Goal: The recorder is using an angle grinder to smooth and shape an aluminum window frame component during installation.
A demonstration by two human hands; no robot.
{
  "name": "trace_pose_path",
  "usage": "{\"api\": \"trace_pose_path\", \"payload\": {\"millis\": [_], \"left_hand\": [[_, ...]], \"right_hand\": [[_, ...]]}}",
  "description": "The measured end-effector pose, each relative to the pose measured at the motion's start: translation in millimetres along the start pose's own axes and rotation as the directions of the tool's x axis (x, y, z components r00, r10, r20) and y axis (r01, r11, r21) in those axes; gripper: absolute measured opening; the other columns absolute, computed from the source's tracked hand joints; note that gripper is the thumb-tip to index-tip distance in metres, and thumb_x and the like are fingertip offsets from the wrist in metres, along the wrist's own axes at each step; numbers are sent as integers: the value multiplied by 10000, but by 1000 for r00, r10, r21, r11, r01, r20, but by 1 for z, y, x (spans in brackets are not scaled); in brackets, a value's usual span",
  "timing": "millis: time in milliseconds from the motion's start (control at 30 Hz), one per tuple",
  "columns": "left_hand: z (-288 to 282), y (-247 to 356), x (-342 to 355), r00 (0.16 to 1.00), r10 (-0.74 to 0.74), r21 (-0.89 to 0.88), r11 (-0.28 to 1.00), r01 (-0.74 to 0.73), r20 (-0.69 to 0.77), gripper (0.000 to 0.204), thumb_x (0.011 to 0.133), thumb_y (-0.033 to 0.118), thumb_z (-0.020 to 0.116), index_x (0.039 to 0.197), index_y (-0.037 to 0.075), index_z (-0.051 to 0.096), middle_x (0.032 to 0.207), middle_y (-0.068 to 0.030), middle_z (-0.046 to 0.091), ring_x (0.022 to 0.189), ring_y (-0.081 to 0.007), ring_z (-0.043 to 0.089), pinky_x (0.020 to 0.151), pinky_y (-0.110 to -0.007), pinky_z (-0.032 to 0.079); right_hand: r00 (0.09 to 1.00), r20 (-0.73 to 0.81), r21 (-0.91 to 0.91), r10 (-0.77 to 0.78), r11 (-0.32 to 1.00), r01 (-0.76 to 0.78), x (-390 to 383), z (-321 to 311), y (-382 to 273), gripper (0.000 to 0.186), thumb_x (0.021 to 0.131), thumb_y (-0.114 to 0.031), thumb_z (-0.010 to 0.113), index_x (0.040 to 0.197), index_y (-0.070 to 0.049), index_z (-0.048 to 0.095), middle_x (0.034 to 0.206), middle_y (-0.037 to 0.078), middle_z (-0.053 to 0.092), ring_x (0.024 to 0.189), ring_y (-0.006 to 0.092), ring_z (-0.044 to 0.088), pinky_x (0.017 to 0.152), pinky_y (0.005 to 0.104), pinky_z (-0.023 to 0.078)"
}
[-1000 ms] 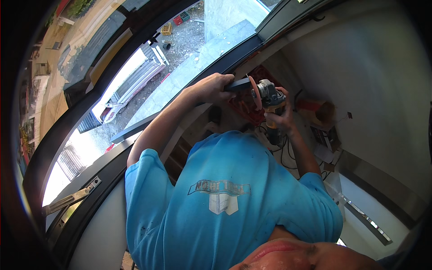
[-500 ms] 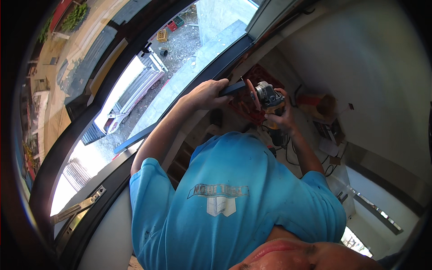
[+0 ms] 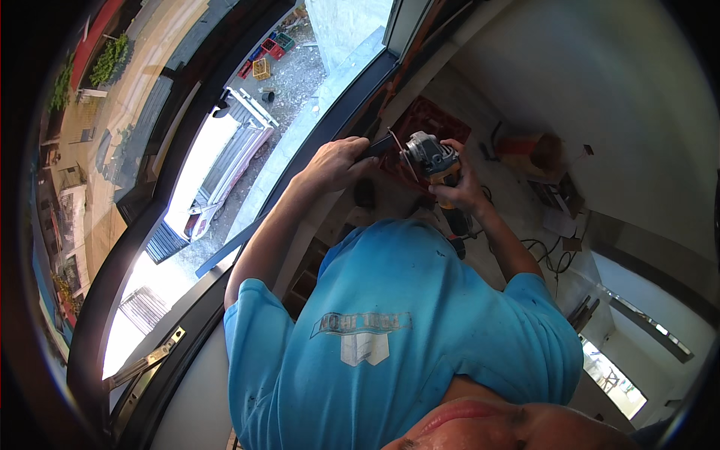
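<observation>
My left hand [image 3: 336, 161] is closed around a short dark metal bar [image 3: 377, 148], whose end sticks out to the right past my fingers. An angle grinder [image 3: 433, 155] with a grey metal head and a yellow and black body is in my right hand [image 3: 461, 187], fingers wrapped round it. Its thin reddish disc [image 3: 406, 162] stands nearly edge-on beside the bar's end; whether they touch I cannot tell. The grinder's lower body and cord hang below my right hand, partly in shadow.
A dark window frame [image 3: 330, 127] runs along my left, with a metal stay [image 3: 150, 360] low on it. Beyond the hands lies a red crate [image 3: 435, 120]. To the right are an orange-brown container [image 3: 534, 154], an open box [image 3: 559, 196] and loose cable [image 3: 551, 259].
The grinder and my right hand have shifted left and turned, so the disc shows more edge-on. The bar in my left hand has moved slightly left. The whole view has tilted a little.
</observation>
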State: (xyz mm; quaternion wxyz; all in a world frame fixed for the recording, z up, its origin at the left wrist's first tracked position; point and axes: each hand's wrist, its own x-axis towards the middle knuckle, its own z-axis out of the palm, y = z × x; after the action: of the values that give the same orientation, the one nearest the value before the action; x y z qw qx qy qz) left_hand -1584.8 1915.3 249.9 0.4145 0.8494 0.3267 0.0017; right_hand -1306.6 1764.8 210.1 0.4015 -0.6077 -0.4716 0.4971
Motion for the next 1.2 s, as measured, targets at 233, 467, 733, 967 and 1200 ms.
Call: {"api": "trace_pose_path", "payload": {"millis": [233,467,733,967,1200], "left_hand": [[0,0,0,1000,-4,-12,1000,4,-8,373,973,363,578,894,3,526,881,-181,550,883,-367,591,774,-470,442],[-2,-2,0,999,36,3,999,-36,-40,353,953,371,594,921,21,558,782,-173,580,785,-368,618,697,-462,469],[-19,-14,3,994,-80,-416,904,105,76,334,1021,346,550,988,14,575,821,-94,689,754,-162,653,692,-339,517],[-19,-7,9,991,-79,-578,806,126,106,322,1034,304,540,985,-7,609,781,-61,652,693,-107,637,608,-275,517],[-15,-14,12,997,-52,-474,877,76,65,319,1034,305,537,962,6,619,756,-67,675,662,-122,660,585,-271,524]], "right_hand": [[1000,22,-30,-6,1000,7,2,-5,13,870,617,-99,810,1386,-179,411,1237,104,540,1171,264,552,992,389,450],[1000,4,-24,-3,1000,3,9,-4,11,888,605,-124,813,1394,-155,408,1252,109,536,1189,260,539,1017,387,432],[999,-29,-2,18,1000,-18,2,-7,25,893,604,-150,807,1402,-121,409,1291,113,503,1219,265,513,1042,384,406],[999,-41,51,-33,998,36,-1,-5,4,874,620,-153,808,1399,-136,412,1285,99,512,1219,247,515,1045,370,403],[999,-20,7,-41,999,41,0,-3,11,861,627,-140,817,1388,-137,414,1210,82,567,1172,222,552,1025,362,419]]}}
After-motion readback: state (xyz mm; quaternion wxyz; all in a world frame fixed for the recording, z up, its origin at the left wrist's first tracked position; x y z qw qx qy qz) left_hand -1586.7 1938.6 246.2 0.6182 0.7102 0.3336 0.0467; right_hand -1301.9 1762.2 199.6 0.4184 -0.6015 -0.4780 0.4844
